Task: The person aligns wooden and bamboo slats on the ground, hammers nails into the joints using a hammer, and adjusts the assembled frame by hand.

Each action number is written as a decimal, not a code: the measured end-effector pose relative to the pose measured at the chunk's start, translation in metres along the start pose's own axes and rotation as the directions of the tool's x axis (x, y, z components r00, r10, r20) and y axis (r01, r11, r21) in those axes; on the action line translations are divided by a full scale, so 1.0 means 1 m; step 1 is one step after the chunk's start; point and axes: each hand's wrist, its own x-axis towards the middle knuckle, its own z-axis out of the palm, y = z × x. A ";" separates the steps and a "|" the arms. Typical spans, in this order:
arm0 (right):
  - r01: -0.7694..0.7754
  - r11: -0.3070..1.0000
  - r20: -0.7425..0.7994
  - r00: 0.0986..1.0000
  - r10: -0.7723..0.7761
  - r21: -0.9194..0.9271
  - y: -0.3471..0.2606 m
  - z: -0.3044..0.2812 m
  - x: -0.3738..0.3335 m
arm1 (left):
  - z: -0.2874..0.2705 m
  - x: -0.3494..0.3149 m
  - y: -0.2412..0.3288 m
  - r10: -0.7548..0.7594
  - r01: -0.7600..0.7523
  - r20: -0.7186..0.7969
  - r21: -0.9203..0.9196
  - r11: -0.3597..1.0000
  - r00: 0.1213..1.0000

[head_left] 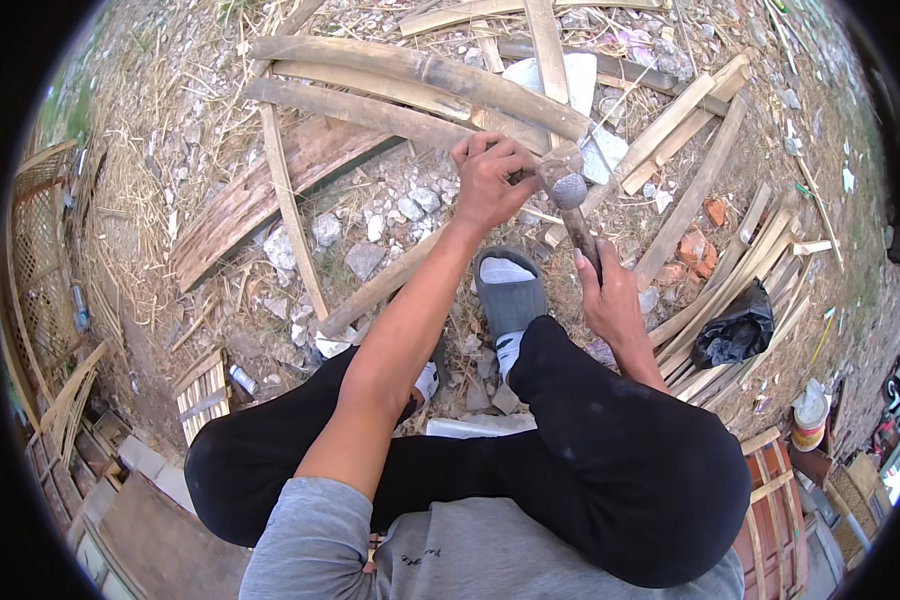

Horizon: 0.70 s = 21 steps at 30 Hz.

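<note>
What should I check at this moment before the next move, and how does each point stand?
1. Hammer gripped: ok, right hand closed around its handle.
2. Left hand clear of the hammer's head: not ok, its fingers are close beside it.
3. Left hand's hold: cannot tell, anything between its fingertips is hidden.
4. Hand protection: not ok, both hands bare.
5. Toe protection: not ok, grey slipper open at the front.

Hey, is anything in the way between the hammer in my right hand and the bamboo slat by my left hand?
No separate object shows between the hammer in your right hand and the bamboo slat. Your own left hand is there, though, its fingers beside the hammer head and over the slat; what they hide, I can't tell.
</note>
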 end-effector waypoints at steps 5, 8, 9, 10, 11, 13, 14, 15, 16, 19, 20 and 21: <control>-0.026 0.998 -0.052 0.998 0.029 0.058 -0.016 -0.002 -0.003 | -0.001 0.000 -0.003 0.021 -0.021 -0.009 0.001 1.000 1.000; 0.001 0.996 -0.096 0.995 0.007 0.085 -0.018 -0.003 0.002 | -0.003 0.000 0.000 0.017 -0.017 -0.001 -0.011 1.000 1.000; -0.001 0.996 -0.084 0.996 0.008 0.086 -0.016 -0.002 0.002 | -0.004 0.000 0.002 0.018 -0.018 -0.001 -0.012 1.000 1.000; -0.001 0.996 -0.070 0.998 0.007 0.088 -0.013 0.000 0.003 | -0.005 0.000 0.003 0.010 -0.010 0.010 0.006 1.000 1.000; 0.002 0.996 -0.073 0.997 0.004 0.086 -0.005 0.004 0.003 | -0.004 0.001 0.003 0.005 -0.005 0.019 0.021 1.000 1.000; -0.075 0.997 -0.008 0.997 0.075 0.027 0.006 0.015 0.004 | -0.002 -0.001 0.002 0.001 -0.002 0.013 0.035 0.999 1.000; -0.071 0.997 -0.006 0.997 0.071 0.030 0.004 0.015 0.005 | -0.002 -0.002 0.001 -0.005 0.005 0.011 0.050 0.999 1.000; -0.107 0.994 0.002 0.994 0.107 0.036 0.002 0.013 0.006 | -0.001 -0.001 -0.003 -0.006 0.005 0.008 0.055 0.998 1.000; -0.151 0.988 0.010 0.989 0.151 0.040 -0.002 0.011 0.006 | 0.000 0.001 -0.003 0.002 -0.002 -0.002 0.052 0.999 1.000; -0.135 0.988 -0.009 0.991 0.136 0.077 -0.003 0.012 0.003 | -0.004 -0.001 0.002 0.005 -0.005 -0.004 0.035 0.999 1.000; -0.121 0.987 -0.038 0.991 0.125 0.102 -0.004 0.011 0.002 | -0.005 -0.001 0.004 0.003 -0.003 0.001 0.022 1.000 1.000; -0.121 0.987 -0.035 0.992 0.125 0.102 -0.001 0.012 0.000 | -0.005 0.000 0.005 0.000 0.000 0.001 0.023 1.000 1.000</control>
